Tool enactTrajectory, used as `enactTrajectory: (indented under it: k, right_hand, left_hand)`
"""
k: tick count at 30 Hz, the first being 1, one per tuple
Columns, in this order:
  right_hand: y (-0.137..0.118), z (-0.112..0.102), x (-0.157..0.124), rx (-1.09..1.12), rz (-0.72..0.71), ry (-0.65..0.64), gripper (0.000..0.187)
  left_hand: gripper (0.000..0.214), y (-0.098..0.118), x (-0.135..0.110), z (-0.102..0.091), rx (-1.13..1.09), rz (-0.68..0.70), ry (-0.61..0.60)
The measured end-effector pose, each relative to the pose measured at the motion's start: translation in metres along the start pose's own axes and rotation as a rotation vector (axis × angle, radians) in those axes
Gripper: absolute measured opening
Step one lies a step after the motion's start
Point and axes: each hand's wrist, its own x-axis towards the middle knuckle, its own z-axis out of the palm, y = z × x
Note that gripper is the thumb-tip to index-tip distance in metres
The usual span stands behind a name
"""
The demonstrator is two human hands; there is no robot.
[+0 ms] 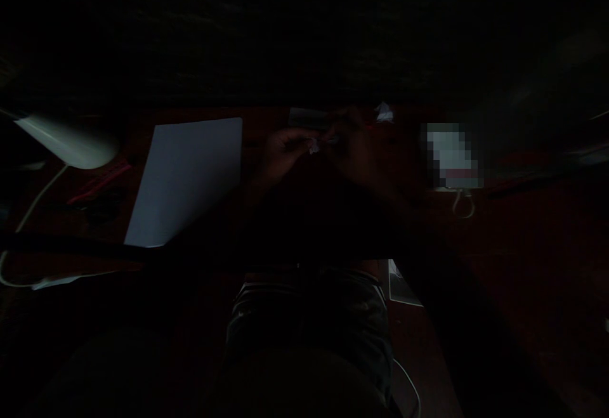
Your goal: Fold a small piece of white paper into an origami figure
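The scene is very dark. My left hand [281, 151] and my right hand [345, 142] meet over a dark reddish table [499, 234], fingers curled in a pinch. Between the fingertips sits a small white scrap, perhaps crumpled paper [314, 146]. Both hands seem to grip it. A second small white scrap [383, 112] lies just beyond my right hand. A pale strip [307, 117] lies behind the hands.
A white sheet of paper [188, 180] lies left of my hands. A lamp head [71, 142] with a white cable [28, 212] stands far left, near red tools [99, 183]. A blurred white item [451, 158] sits right. My lap fills the bottom.
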Motion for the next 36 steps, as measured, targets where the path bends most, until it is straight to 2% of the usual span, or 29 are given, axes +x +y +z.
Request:
enactTrajectory:
  k: [6,10,12,15,19,31,36]
  right_hand:
    - [0.012,0.007,0.0,0.067,0.028,0.016,0.015]
    - [0.015,0.013,0.001,0.205,0.171,0.046,0.039]
    - [0.011,0.014,0.002,0.305,0.26,0.002,0.044]
    - [0.0,0.011,0.004,0.438,0.371,-0.093,0.04]
    - [-0.012,0.006,0.006,0.514,0.438,-0.07,0.038]
    - [-0.015,0.003,0.006,0.485,0.454,-0.07,0.024]
    - [-0.015,0.003,0.005,0.474,0.429,-0.05,0.028]
  left_hand:
    - [0.027,0.002,0.0,-0.001,-0.013,0.002,-0.02]
    - [0.033,0.002,0.0,0.001,-0.039,0.005,0.028]
    - [0.034,-0.001,0.001,0.002,-0.053,0.003,0.055]
    - [0.034,-0.005,0.003,0.003,-0.073,-0.007,0.076]
    - [0.034,-0.006,0.004,0.004,-0.067,-0.012,0.073]
    - [0.031,-0.003,0.002,0.002,-0.02,0.014,0.042]
    - [0.033,-0.004,0.001,0.001,-0.03,0.044,0.037]
